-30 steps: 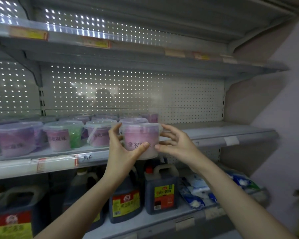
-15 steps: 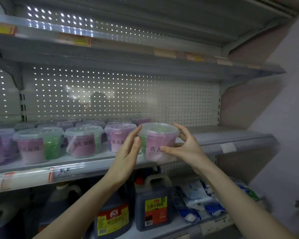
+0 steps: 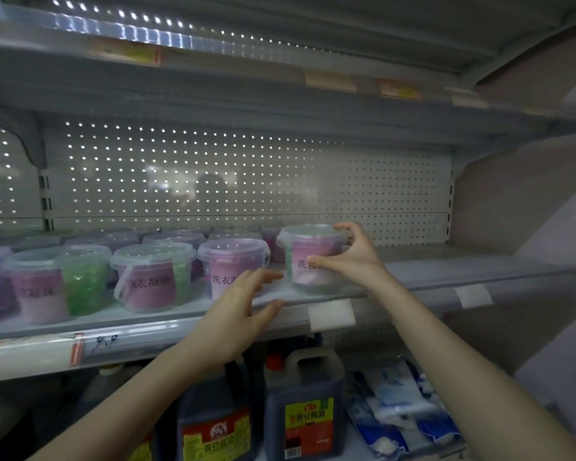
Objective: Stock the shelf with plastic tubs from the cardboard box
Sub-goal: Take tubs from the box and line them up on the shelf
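Gripping the tub [image 3: 305, 241] at the shelf's [image 3: 463, 261] front edge, your right hand [image 3: 353, 261] covers half its label [image 3: 301, 263] (blurred anyway); your left hand [image 3: 236, 307], fingers loose, has let go since a moment ago.

The shelf [image 3: 463, 264] lies bare right of the tubs [image 3: 153, 274] crowding its left.

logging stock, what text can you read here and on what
"洗衣凝珠": shelved tub
"洗衣": next tub, rest behind left hand
"洗": gripped tub, rest behind right hand
"黄豆酱油": right jug, left jug
Upper price tags, handwritten shelf-strip mark: too blurred
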Demonstrator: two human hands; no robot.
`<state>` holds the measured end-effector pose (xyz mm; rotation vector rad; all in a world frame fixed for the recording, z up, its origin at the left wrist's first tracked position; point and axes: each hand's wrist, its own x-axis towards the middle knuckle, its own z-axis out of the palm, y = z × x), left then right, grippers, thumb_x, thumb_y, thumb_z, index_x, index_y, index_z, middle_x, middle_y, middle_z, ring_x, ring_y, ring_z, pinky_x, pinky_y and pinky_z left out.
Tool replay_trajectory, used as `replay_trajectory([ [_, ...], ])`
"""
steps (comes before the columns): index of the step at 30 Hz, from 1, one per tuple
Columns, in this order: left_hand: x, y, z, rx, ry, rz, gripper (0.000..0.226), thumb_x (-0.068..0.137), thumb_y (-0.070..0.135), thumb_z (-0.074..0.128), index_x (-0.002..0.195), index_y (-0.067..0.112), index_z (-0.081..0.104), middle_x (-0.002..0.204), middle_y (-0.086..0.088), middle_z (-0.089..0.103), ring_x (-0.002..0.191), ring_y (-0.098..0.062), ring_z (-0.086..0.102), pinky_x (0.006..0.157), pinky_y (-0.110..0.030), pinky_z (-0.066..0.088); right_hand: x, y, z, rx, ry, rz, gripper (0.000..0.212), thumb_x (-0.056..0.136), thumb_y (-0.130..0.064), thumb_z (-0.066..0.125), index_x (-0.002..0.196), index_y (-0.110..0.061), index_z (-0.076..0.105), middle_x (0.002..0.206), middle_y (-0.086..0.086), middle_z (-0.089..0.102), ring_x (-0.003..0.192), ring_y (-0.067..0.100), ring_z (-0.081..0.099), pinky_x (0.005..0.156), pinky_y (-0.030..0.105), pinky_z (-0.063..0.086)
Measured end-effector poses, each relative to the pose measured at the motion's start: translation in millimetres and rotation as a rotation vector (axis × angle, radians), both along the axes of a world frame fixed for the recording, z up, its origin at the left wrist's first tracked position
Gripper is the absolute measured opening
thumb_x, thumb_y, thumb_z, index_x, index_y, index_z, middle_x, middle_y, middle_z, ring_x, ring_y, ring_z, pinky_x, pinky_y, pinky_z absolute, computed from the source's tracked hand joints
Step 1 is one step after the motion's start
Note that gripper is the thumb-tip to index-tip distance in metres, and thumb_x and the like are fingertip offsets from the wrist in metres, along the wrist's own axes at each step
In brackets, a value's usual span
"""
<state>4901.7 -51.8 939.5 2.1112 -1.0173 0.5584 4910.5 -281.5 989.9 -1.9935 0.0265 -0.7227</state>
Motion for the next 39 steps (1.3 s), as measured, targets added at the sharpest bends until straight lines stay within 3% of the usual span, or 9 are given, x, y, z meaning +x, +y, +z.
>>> replay_trajectory([
  [4, 4.2, 17.8, 5.9, 0.081, -0.125, 0.13, 0.04, 0.084, 0.054, 0.046, 0.115, 0.03, 0.055, 0.114, 0.012, 0.056, 0.102, -0.006, 0.054, 0.085, -0.026, 0.043, 36.9, -1.6, -2.8, -0.087, 0.129, -0.016, 0.085, 0.059, -0.031, 0.089, 0.127, -0.02, 0.04, 0.122, 0.002, 0.049, 0.103, 0.016, 0.049, 0.084, 0.027, 0.043],
  [7, 2.8, 31.0, 8.5, 0.185, -0.232, 0.284, 0.031, 0.09, 0.044, 0.045, 0.113, 0.027, 0.058, 0.111, 0.01, 0.057, 0.101, -0.014, 0.056, 0.073, -0.03, 0.042, 56.7, -4.3, -8.5, -0.122, 0.172, 0.033, 0.095, 0.062, -0.032, 0.087, 0.139, -0.016, 0.032, 0.136, 0.006, 0.047, 0.118, 0.022, 0.049, 0.097, 0.033, 0.044],
  [10, 4.8, 42.1, 8.4, 0.301, -0.314, 0.355, 0.043, 0.085, 0.05, 0.032, 0.11, 0.029, 0.06, 0.107, 0.01, 0.058, 0.096, -0.017, 0.058, 0.064, -0.025, 0.032, 71.3, -3.9, -4.8, -0.229, 0.205, 0.036, 0.103, 0.064, -0.037, 0.085, 0.146, -0.016, 0.026, 0.143, 0.006, 0.044, 0.128, 0.025, 0.046, 0.105, 0.037, 0.04],
  [12, 7.6, 48.5, 7.6, 0.326, -0.298, 0.39, 0.032, 0.09, 0.044, 0.042, 0.112, 0.029, 0.059, 0.109, 0.01, 0.057, 0.098, -0.017, 0.058, 0.06, -0.021, 0.028, 78.6, -2.0, -0.5, -0.296, 0.229, 0.036, 0.103, 0.067, -0.037, 0.084, 0.148, -0.015, 0.024, 0.145, 0.005, 0.043, 0.13, 0.025, 0.045, 0.105, 0.036, 0.037],
  [17, 8.4, 61.9, 6.6, 0.347, -0.275, 0.427, 0.025, 0.092, 0.034, 0.052, 0.116, 0.03, 0.058, 0.113, 0.011, 0.056, 0.106, -0.016, 0.055, 0.072, -0.025, 0.03, 101.4, 1.3, 2.2, -0.32, 0.272, 0.034, 0.11, 0.07, -0.033, 0.082, 0.151, -0.007, 0.012, 0.146, 0.005, 0.042, 0.131, 0.024, 0.044, 0.106, 0.034, 0.038],
  [21, 12.1, 70.5, 6.9, 0.328, -0.272, 0.433, 0.036, 0.087, 0.049, 0.041, 0.11, 0.029, 0.061, 0.105, 0.01, 0.058, 0.098, -0.017, 0.057, 0.071, -0.026, 0.033, 112.0, -0.6, -2.6, -0.36, 0.278, -0.046, 0.077, 0.078, -0.035, 0.075, 0.136, -0.002, 0.036, 0.135, 0.013, 0.052, 0.119, 0.028, 0.052, 0.096, 0.036, 0.045],
  [25, 13.1, 71.9, 6.0, 0.334, -0.259, 0.431, 0.057, 0.076, 0.058, 0.022, 0.108, 0.031, 0.061, 0.103, 0.012, 0.058, 0.095, -0.016, 0.058, 0.07, -0.026, 0.036, 111.6, 4.0, -5.3, -0.311, 0.219, 0.025, 0.095, 0.082, -0.024, 0.073, 0.151, -0.014, 0.008, 0.145, 0.012, 0.042, 0.131, 0.029, 0.044, 0.106, 0.037, 0.038],
  [33, 11.5, 69.2, 6.2, 0.328, -0.26, 0.446, 0.058, 0.076, 0.058, 0.021, 0.108, 0.031, 0.061, 0.104, 0.012, 0.058, 0.094, -0.015, 0.058, 0.068, -0.026, 0.034, 107.4, 6.5, 1.1, -0.561, 0.225, -0.178, 0.053, 0.08, -0.039, 0.072, 0.118, -0.013, 0.046, 0.119, 0.008, 0.06, 0.109, 0.029, 0.057, 0.094, 0.04, 0.042],
  [39, 6.2, 63.4, 6.6, 0.298, -0.256, 0.444, 0.031, 0.088, 0.042, 0.045, 0.11, 0.028, 0.061, 0.106, 0.011, 0.056, 0.1, -0.016, 0.056, 0.07, -0.026, 0.032, 98.8, 19.3, 12.4, -0.706, 0.259, -0.361, 0.052, 0.076, -0.046, 0.074, 0.108, -0.012, 0.051, 0.112, 0.008, 0.059, 0.107, 0.027, 0.056, 0.094, 0.039, 0.04],
])
